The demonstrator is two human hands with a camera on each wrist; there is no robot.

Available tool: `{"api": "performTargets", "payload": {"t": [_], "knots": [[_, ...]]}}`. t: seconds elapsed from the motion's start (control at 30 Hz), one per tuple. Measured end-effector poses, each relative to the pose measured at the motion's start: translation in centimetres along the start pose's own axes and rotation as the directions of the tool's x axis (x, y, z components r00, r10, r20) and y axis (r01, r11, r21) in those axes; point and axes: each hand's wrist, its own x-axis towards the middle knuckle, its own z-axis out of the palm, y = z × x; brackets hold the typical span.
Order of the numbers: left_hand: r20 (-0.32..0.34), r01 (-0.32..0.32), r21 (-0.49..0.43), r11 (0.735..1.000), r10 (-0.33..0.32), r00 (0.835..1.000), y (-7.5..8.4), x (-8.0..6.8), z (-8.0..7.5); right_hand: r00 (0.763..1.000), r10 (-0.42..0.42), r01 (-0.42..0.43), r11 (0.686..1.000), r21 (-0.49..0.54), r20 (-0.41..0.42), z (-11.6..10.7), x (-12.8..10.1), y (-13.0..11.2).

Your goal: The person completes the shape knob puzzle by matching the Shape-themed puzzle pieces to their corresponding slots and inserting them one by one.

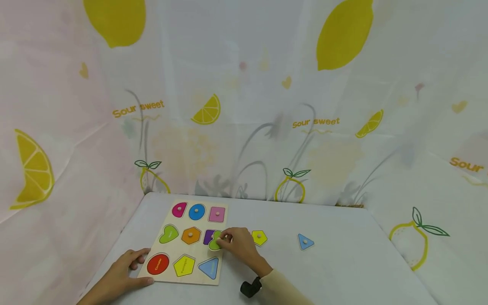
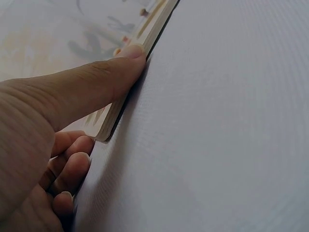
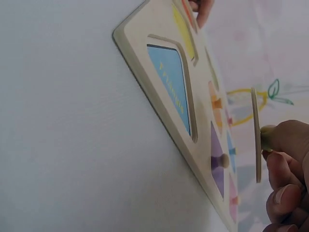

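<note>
Head view: a wooden shape-puzzle board (image 1: pixel 171 249) lies left of centre in the lower part of the frame, on a white-covered desk (image 1: pixel 343 262). The left hand (image 1: pixel 126 269), at the lower left, grips the board's near-left corner, thumb along one edge and fingers at the other; the left wrist view shows the thumb on the rim and the remaining fingers curled beside the corner. The right hand (image 1: pixel 244 245) pinches the knob of a green heart piece (image 1: pixel 215 245) near the lower centre, overlapping a purple piece (image 1: pixel 207 237). From the right wrist, that heart appears edge-on at the right of the frame, raised clear of the board.

Across the board's top row sit a magenta piece (image 1: pixel 179 209), a blue round piece (image 1: pixel 196 212) and a pink square (image 1: pixel 216 214); an orange hexagon (image 1: pixel 190 235) sits mid-board. The heart recess (image 1: pixel 168 234), red circle recess (image 1: pixel 157 263), yellow pentagon recess (image 1: pixel 184 265) and blue triangle recess (image 1: pixel 210 268) are unfilled. Right of the board, a yellow pentagon piece (image 1: pixel 259 238) and a blue triangle piece (image 1: pixel 305 242) lie on the desk.
</note>
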Motion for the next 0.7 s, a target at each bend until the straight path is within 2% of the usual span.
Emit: {"api": "performTargets", "payload": {"t": [0.3, 0.53, 0.7], "knots": [[-0.014, -0.02, -0.014, 1.0, 0.02, 1.0, -0.1, -0.2, -0.2, 1.0, -0.011, 0.011, 1.0, -0.017, 0.025, 1.4, 1.7, -2.5], [0.005, 0.01, 0.001, 1.0, -0.01, 1.0, -0.1, -0.5, -0.1, 0.998, -0.016, 0.017, 1.0, -0.02, 0.054, 2.4, 2.6, -3.9], [-0.007, -0.041, 0.007, 0.999, 0.041, 0.999, 0.1, -0.4, -0.2, 0.999, -0.013, 0.013, 1.0, -0.012, 0.04, 3.2, 3.6, -4.7]]}}
